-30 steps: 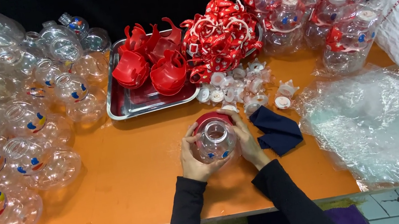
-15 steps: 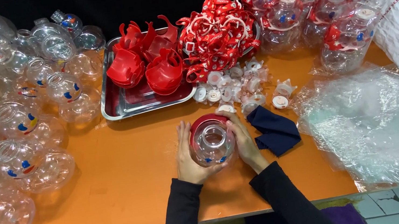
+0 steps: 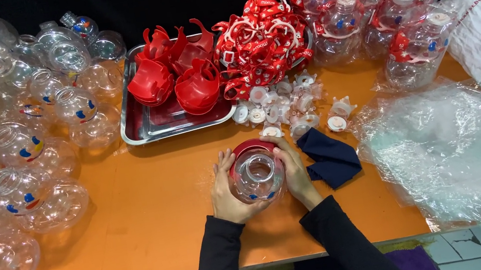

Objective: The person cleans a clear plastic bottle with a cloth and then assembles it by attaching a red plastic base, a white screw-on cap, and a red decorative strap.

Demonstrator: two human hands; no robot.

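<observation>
A clear round plastic bottle [image 3: 256, 178] sits on the orange table [image 3: 150, 223], its open neck facing up, with a red plastic piece [image 3: 247, 149] against its far side. My left hand [image 3: 227, 190] cups the bottle's left side and my right hand [image 3: 294, 171] cups its right side, fingers reaching the red piece. Both arms wear black sleeves. A dark blue cloth [image 3: 330, 157] lies just right of my right hand.
Several clear round bottles [image 3: 2, 164] are piled on the left. A metal tray [image 3: 150, 126] holds red plastic pieces [image 3: 181, 76]. Red straps [image 3: 257, 43], white caps [image 3: 288, 107], bagged bottles [image 3: 391, 16] and loose clear plastic bags [image 3: 454, 150] fill the back and right.
Both hands have stayed on the bottle; they shifted slightly and the red piece now sits closer against the bottle's far side.
</observation>
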